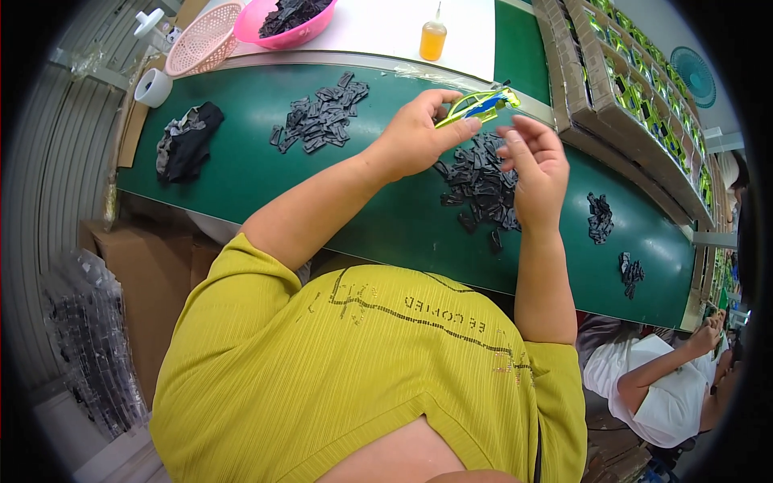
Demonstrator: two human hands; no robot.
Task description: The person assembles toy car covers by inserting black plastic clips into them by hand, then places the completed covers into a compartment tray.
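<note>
Green work belt point(241, 173) ran under both hands | toy car body point(481, 105), yellow-green and blue, sat pinched in left hand point(415, 137), long axis pointing right and slightly up | right hand point(535, 165) just beside it, fingers loosely spread, holding nothing | black parts pile point(481, 185) lay beneath.

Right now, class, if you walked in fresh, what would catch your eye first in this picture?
First, the yellow-green and blue toy car pinched in the left hand above the green belt, with the right hand open beside it. Next, the heaps of small black parts on the belt under the hands. At the top, a pink bowl sits on the white table.
</note>
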